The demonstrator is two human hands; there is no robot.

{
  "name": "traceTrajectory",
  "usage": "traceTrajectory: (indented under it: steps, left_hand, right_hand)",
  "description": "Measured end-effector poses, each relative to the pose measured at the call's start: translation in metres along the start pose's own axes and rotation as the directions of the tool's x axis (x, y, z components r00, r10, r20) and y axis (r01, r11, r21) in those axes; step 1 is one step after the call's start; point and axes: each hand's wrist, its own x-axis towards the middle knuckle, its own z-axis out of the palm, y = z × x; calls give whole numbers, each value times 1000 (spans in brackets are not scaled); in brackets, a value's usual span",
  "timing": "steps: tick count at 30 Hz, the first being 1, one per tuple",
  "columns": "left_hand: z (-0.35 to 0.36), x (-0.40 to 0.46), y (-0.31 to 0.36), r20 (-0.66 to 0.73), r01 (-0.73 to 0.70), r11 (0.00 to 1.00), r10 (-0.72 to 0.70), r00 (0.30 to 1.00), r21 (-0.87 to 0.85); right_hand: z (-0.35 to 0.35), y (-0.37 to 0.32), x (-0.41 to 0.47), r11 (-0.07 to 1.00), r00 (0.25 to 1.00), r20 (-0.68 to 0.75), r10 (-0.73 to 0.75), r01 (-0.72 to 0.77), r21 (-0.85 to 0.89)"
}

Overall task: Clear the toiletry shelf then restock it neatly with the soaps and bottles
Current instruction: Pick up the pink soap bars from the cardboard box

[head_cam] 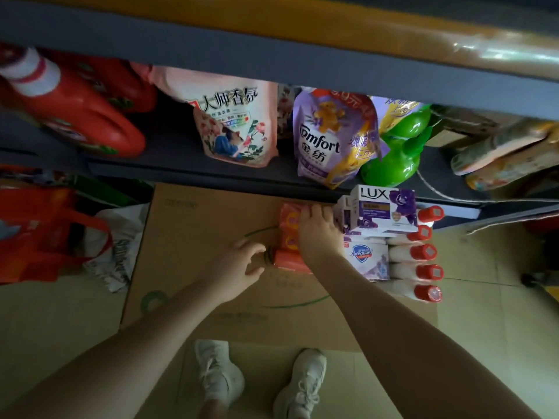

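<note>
Right hand (317, 234) lay flat on the red soap packs (287, 225); left hand (242, 261), loosely open, touched their near end. Squaring them against the boxes (384, 207) seemed wise.

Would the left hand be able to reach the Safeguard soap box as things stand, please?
Probably not directly: the right hand and the red soap packs lie between the left hand and the Safeguard box.

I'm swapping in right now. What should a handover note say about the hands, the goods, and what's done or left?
Left hand: fingers at the dark end of a red soap pack; grip unclear.
Right hand: lies over the red packs.
Goods: on the cardboard on the floor: red packs, Lux box stacked on Safeguard packs, red-capped bottles in a row.
Left: restocking the shelf.
</note>
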Motion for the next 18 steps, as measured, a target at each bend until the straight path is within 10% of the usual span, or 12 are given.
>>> traceTrajectory:
  steps: [4, 12, 18]
  left_hand:
    - [10, 4, 8, -19, 5, 1000, -5, 1000, -20]
    - [44, 20, 18, -18, 68, 993, -70, 997, -98]
    - [47, 18, 19, -34, 110, 956, -123, 992, -271]
  right_hand:
    - [-4, 6, 1, 997, 998, -13, -65, 66, 47]
    - [-61, 26, -43, 724, 995, 102, 4, -73, 686]
    - [-68, 48, -69, 196, 921, 341, -188, -305, 932]
